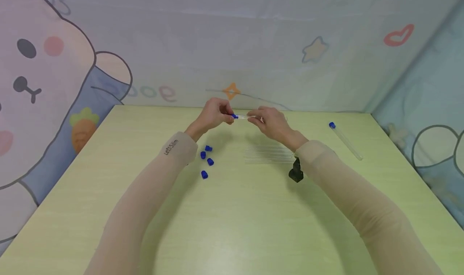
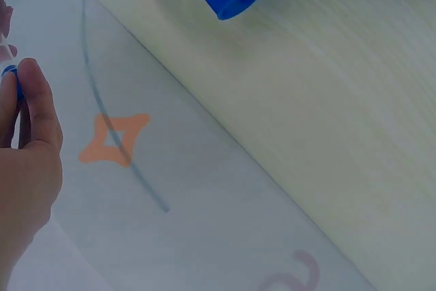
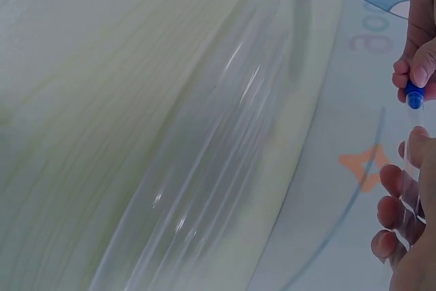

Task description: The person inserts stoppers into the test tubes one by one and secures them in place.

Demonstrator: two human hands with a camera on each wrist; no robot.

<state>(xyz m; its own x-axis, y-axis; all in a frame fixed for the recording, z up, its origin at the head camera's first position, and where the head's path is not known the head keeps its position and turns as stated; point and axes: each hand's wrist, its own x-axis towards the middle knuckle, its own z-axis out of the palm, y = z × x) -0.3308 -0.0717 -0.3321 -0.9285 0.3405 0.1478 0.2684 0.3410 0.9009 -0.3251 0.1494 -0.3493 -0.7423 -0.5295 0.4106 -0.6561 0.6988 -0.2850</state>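
Note:
Above the far part of the table, my left hand [image 1: 216, 113] pinches a blue cap [image 3: 414, 95] between thumb and fingertips. The cap sits at the mouth of a clear test tube [image 1: 242, 116], its narrower end inside the glassy wall in the right wrist view. My right hand [image 1: 271, 123] holds that tube along its length, thumb on one side and fingers curled on the other. Both hands face each other, with a short stretch of tube showing between them. In the left wrist view, the left hand [image 2: 30, 127] shows at the left edge.
Several loose blue caps [image 1: 210, 161] lie below my left forearm. Several clear tubes [image 1: 268, 154] lie side by side under my right hand, near a small black object [image 1: 296, 172] by the right sleeve. A tube with a blue cap [image 1: 347, 141] lies at the right.

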